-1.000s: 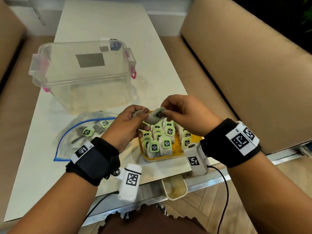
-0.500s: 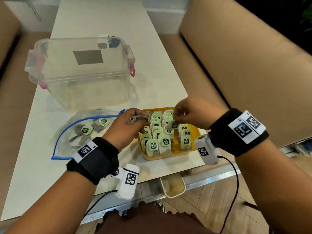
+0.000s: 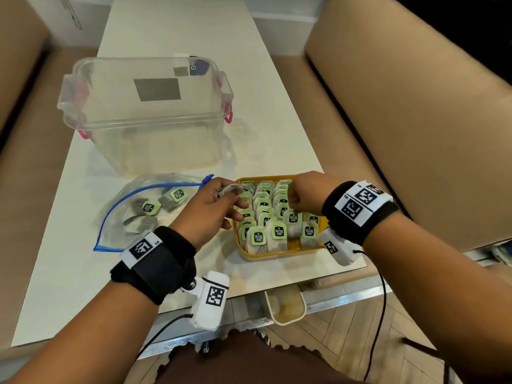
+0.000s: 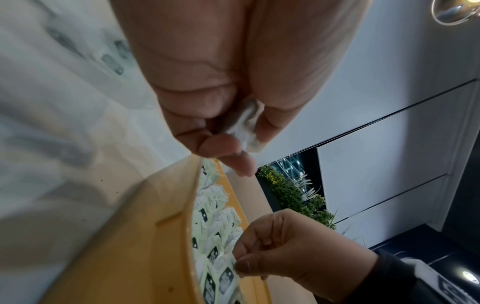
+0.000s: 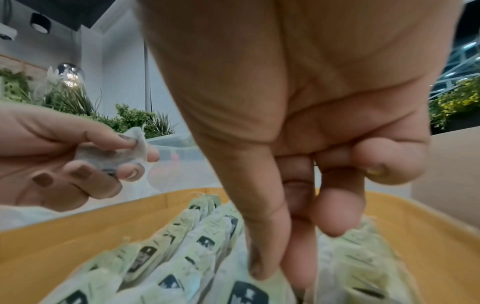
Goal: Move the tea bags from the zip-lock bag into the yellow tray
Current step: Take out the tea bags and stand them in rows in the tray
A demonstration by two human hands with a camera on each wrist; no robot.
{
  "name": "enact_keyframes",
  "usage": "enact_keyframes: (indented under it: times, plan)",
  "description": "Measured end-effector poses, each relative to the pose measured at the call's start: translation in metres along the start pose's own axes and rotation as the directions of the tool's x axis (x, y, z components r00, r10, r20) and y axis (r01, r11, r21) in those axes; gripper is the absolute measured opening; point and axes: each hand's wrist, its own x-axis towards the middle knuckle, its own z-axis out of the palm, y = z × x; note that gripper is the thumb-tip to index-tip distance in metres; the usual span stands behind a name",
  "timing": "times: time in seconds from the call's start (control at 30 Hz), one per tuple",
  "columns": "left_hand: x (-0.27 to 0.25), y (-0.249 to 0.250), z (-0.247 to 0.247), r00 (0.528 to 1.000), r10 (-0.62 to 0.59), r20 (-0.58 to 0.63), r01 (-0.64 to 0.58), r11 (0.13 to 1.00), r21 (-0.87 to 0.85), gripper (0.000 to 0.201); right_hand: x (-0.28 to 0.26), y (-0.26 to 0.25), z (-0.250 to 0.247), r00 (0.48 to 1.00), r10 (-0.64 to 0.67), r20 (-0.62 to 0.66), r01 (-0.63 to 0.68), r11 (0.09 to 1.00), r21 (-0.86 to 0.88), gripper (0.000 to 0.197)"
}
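Observation:
The yellow tray (image 3: 277,254) holds several rows of green-tagged tea bags standing on edge. My right hand (image 3: 293,210) reaches down into the tray's right side, thumb and forefinger pinching a tea bag (image 5: 262,281) among the rows. My left hand (image 3: 235,195) hovers over the tray's left rim (image 4: 155,236) and pinches another tea bag (image 3: 228,189), crumpled between thumb and fingers (image 4: 244,127). The zip-lock bag (image 3: 133,217) lies open on the table to the left with several tea bags (image 3: 151,207) inside.
A clear plastic box (image 3: 144,120) with pink latches stands behind the bag and tray. A small beige container (image 3: 285,306) hangs below the table's near edge. Tan benches flank the white table (image 3: 69,273).
The hands, together above the tray a second ago, have parted. My right hand has carried a tea bag down into the tray's right rows; the left stays over the left rim with its bag.

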Motion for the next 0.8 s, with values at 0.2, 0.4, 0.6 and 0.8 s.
enact_keyframes:
  times: [0.2,0.4,0.6,0.8]
  plan:
    - [-0.002,-0.001,-0.001,0.999,0.007,-0.035,-0.007,1.0,-0.026,0.006,0.006,-0.004,0.002,1.0,-0.005,-0.008,0.005,1.0,0.008,0.011]
    - [0.0,-0.003,0.0,0.999,0.038,0.029,-0.039,0.999,0.038,0.008,-0.001,0.0,-0.006,0.997,0.004,-0.075,-0.001,0.999,0.043,0.014]
    - [0.002,-0.005,0.005,0.989,0.111,0.094,-0.114,0.993,0.033,0.004,-0.042,-0.018,-0.035,0.937,-0.102,-0.334,0.259,0.846,0.467,0.016]
    - [0.003,0.0,0.016,0.992,0.11,0.068,-0.106,0.992,-0.064,0.019,-0.053,-0.026,-0.03,0.925,-0.18,-0.333,0.317,0.85,0.421,0.05]
